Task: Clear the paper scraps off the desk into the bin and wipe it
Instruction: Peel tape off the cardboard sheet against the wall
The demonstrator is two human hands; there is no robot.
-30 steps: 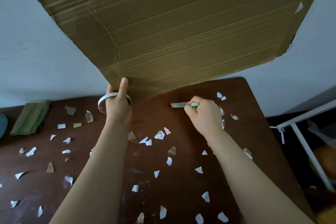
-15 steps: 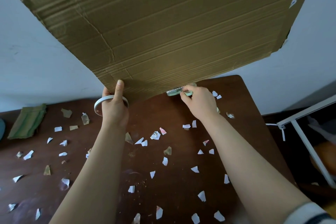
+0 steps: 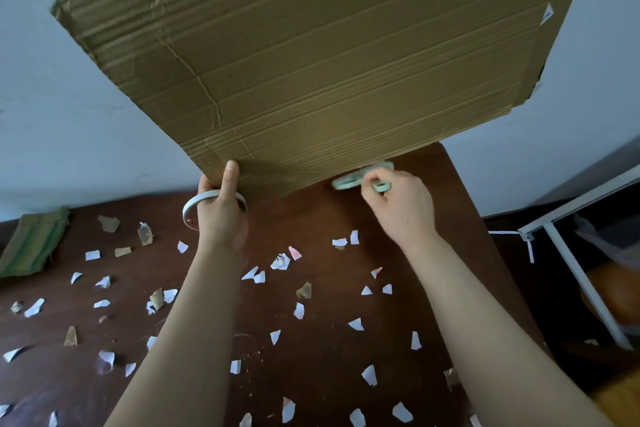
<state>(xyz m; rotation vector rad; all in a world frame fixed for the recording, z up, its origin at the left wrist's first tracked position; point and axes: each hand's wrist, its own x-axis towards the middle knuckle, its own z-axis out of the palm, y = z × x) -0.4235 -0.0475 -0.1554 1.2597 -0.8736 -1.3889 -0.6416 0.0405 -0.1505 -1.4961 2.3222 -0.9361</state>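
Littering the dark desk [image 3: 322, 367], paper scraps [image 3: 298, 310] lie below left hand [image 3: 221, 218] gripping cardboard [image 3: 329, 62], right hand [image 3: 401, 208] gripping green tool [image 3: 346, 181].

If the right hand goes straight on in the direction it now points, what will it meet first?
Most likely the lower edge of the large brown corrugated cardboard sheet: the pale green plastic tool that the right hand holds seems to touch it, though depth is unclear.

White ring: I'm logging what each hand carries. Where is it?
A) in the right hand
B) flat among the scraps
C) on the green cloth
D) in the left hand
D: the left hand holds the white ring while gripping the cardboard by its lower corner.
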